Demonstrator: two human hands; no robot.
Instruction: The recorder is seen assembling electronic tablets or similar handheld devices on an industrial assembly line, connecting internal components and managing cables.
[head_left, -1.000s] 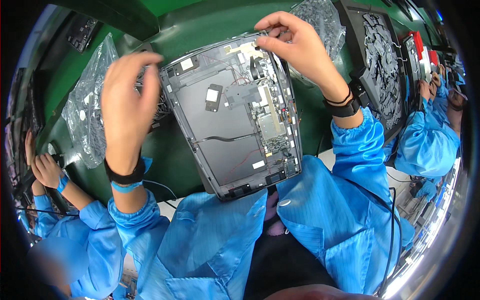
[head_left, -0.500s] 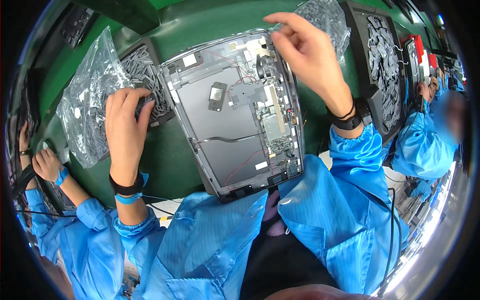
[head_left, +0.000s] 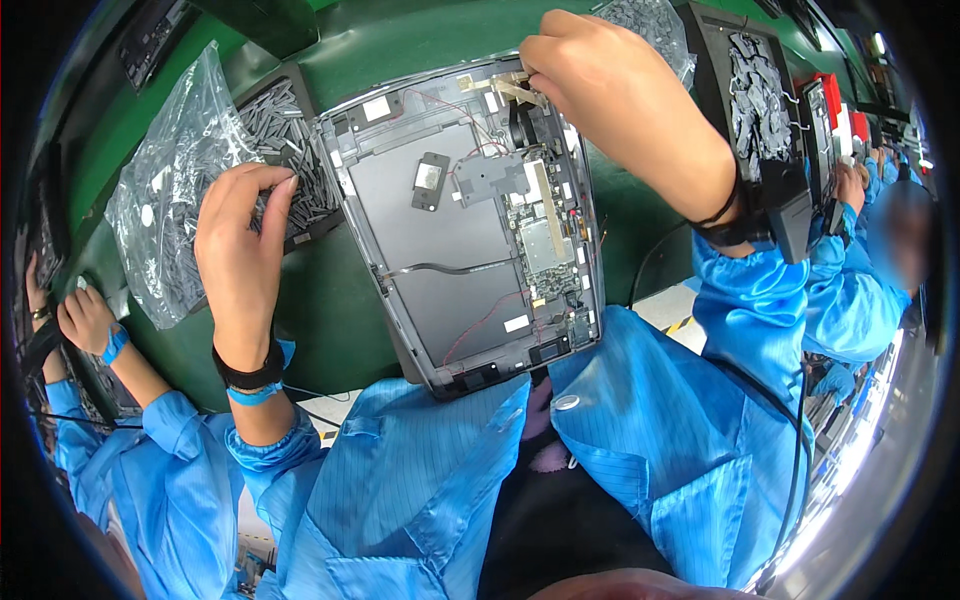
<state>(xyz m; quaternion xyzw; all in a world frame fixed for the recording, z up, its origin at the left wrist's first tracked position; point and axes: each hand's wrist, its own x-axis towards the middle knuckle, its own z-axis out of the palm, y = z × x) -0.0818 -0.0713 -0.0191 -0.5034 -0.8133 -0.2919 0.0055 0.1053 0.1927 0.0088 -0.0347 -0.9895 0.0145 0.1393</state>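
Observation:
An opened grey device shell (head_left: 440, 250) with a circuit board (head_left: 545, 245) and thin wires lies on the green bench in front of me. My right hand (head_left: 610, 95) rests at its far right corner, fingertips pinched on a small pale strip (head_left: 515, 90). My left hand (head_left: 245, 225) reaches into a black tray of small dark grey parts (head_left: 300, 165) left of the shell, fingers bunched over the parts; whether it holds one is hidden. Both wrists wear dark bands and blue sleeves.
A clear plastic bag (head_left: 165, 200) lies left of the tray. Another black tray of parts (head_left: 755, 95) stands to the right. Co-workers in blue coats work at both sides, one's hand (head_left: 85, 320) at far left, another (head_left: 860, 290) at right.
My left hand moved left off the shell and down into the tray of dark parts. My right hand stayed at the shell's far corner.

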